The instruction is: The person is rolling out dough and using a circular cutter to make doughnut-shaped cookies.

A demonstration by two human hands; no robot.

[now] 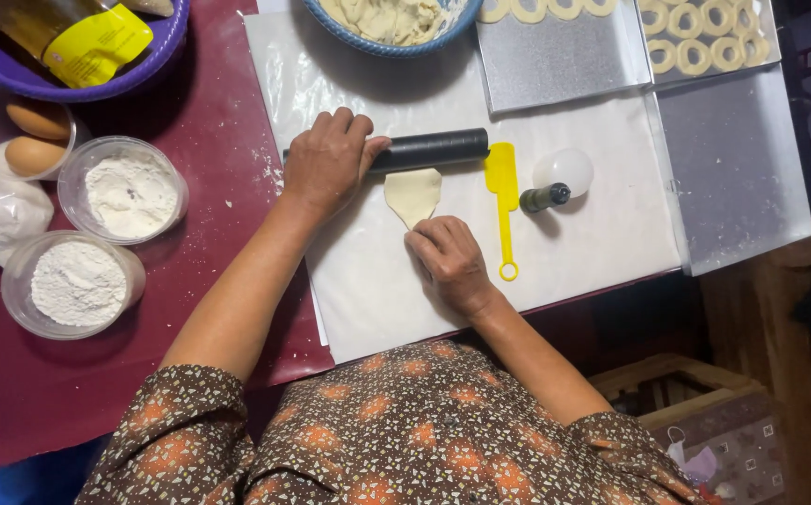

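Light falls from above, even and fairly bright over the middle, where the white sheet [555,234] on the counter [218,122] reads pale without burning out. Shadows are soft and short: a faint one lies under the left hand [329,161] toward 6 o'clock, another beneath the black rolling pin [429,150]. Mild glare sits on the metal trays [733,159] at 2 o'clock and on the clear round bulb [564,170] near them. The frame dims sharply toward 3 to 5 o'clock, where detail sinks into dark brown murk. Focus holds sharp across the centre; the patterned sleeves at 6 o'clock look slightly soft. Edges bend a little, as with a wide lens.
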